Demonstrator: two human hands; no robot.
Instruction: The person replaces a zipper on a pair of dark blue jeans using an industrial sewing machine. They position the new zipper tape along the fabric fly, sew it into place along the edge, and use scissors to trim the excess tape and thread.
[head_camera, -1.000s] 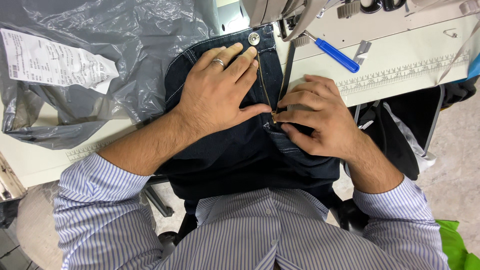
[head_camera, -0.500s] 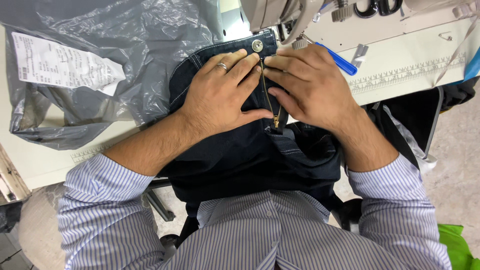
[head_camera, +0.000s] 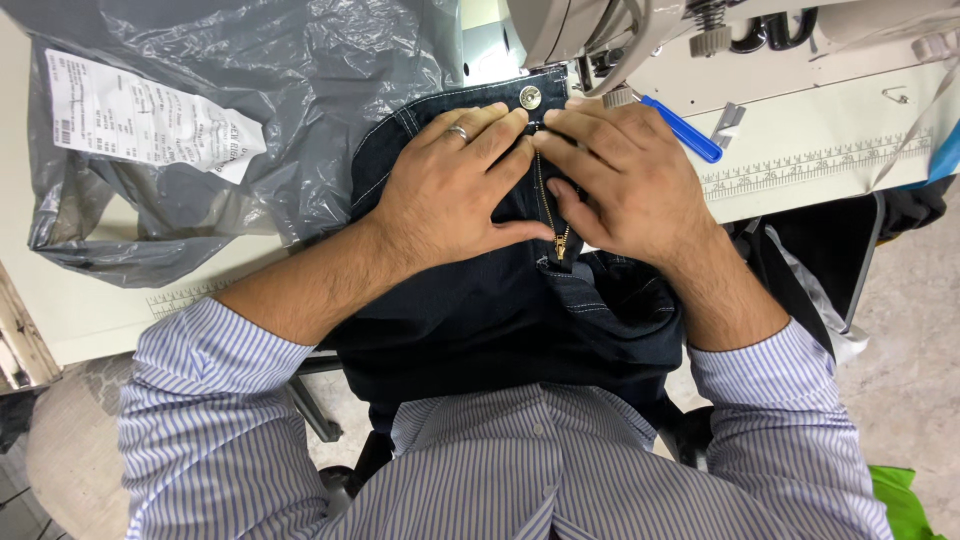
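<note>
Grey plastic bag upper left; crumpled white receipt on it.

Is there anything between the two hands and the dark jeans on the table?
Nothing visible. The left hand and the right hand both lie flat, directly on the dark jeans, one on each side of the brass zipper.

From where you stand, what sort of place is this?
Probably a sewing or tailoring workshop. A sewing machine stands on a table with a printed ruler strip, and both hands, left hand and right hand, press dark denim jeans flat by the brass zipper.
</note>
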